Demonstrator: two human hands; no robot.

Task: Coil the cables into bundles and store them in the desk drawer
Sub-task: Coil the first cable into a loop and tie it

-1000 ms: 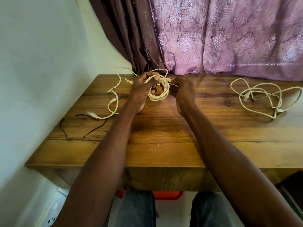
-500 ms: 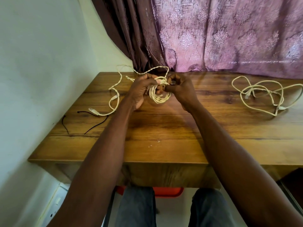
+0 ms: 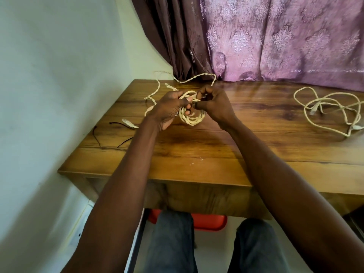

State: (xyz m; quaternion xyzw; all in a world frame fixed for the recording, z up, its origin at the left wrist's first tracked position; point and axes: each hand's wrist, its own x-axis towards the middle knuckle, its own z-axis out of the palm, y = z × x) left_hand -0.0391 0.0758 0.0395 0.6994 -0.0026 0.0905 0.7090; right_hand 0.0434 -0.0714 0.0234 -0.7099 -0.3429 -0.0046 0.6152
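A cream twisted cable (image 3: 192, 118) is partly wound into a small coil held above the wooden desk (image 3: 206, 154). My left hand (image 3: 169, 109) grips the coil's left side. My right hand (image 3: 214, 104) pinches the cable at the coil's top right. The loose rest of this cable (image 3: 193, 78) loops back toward the curtain and trails left across the desk to a plug end (image 3: 128, 123). A second cream cable (image 3: 331, 110) lies uncoiled in loose loops at the desk's right. The front panel of the desk (image 3: 206, 200) shows below the edge; I cannot tell a drawer.
Two thin black ties (image 3: 110, 134) lie on the desk's left part near the white wall (image 3: 59, 75). A purple patterned curtain (image 3: 275, 36) hangs behind the desk. A red stool (image 3: 208, 221) and my knees are under the desk.
The coil has dropped slightly lower between my hands and the loose loop at the back has shifted toward my right hand. My grip on it stays.
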